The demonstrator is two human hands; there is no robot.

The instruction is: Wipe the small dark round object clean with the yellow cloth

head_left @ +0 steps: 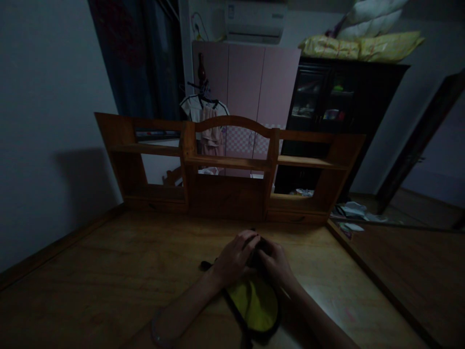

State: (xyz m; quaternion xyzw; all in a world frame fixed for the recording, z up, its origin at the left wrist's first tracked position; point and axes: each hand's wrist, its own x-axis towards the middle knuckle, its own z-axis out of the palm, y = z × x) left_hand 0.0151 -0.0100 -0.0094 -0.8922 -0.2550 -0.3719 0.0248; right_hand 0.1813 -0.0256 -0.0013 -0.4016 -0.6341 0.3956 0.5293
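Observation:
A yellow-green fabric piece (254, 303) with black edging lies on the wooden tabletop (134, 271), its rounded end toward me. At its far end, my left hand (234, 259) curls its fingers over a dark object (256, 258). My right hand (278, 264) grips that object from the other side, thumb and fingers bent around it. Both hands nearly meet there and hide most of its shape. Whether the dark object is part of the fabric piece I cannot tell. A black strap end (206, 265) sticks out left of my left wrist.
A wooden shelf unit (232, 162) spans the tabletop's far edge. The wall (54, 160) borders the left side; a raised wooden edge (370, 276) runs along the right. Behind stand a pink wardrobe (245, 82) and a dark cabinet (341, 97). The room is dim.

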